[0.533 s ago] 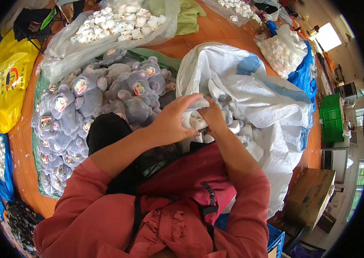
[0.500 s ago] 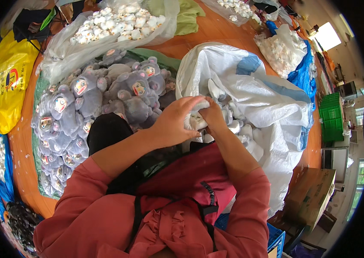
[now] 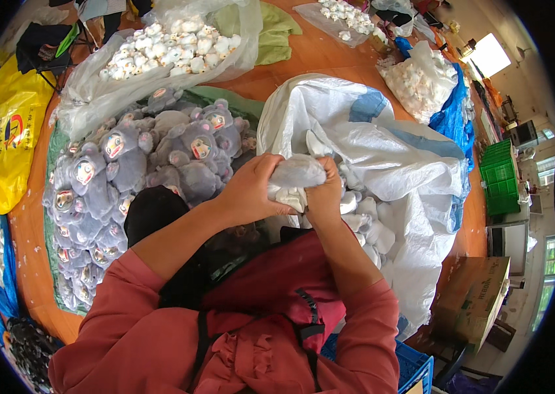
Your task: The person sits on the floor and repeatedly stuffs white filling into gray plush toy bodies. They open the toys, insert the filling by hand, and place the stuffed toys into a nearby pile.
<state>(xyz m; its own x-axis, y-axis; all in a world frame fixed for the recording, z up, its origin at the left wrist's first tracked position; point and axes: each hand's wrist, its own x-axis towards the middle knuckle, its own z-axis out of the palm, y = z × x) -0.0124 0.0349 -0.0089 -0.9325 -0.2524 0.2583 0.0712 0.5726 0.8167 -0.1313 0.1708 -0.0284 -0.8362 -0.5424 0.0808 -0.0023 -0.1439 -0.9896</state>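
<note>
In front of my body, both hands grip a small grey and white plush piece [image 3: 298, 172]. My left hand [image 3: 251, 188] curls around its left side, thumb underneath. On the other side, my right hand [image 3: 324, 197] closes on it, its fingers partly hidden. A pale cream-white part shows below the grey fur. Just beyond and to the right lies an open white woven sack [image 3: 415, 187], holding several similar grey and white plush pieces [image 3: 374, 230]. To the left is a heap of grey plush dolls [image 3: 192, 174] with printed faces and pink ears, lying on a green sheet.
A clear plastic bag [image 3: 241, 56] of small white plush pieces lies at the far left. Around me are a yellow bag [image 3: 8, 144], a bag of white pieces [image 3: 420, 82], a green crate [image 3: 500, 177], a cardboard box [image 3: 471, 295] and a blue crate [image 3: 415, 364].
The plush piece has turned between my hands, so more of its grey furry side shows on top. The whole view has shifted slightly.
</note>
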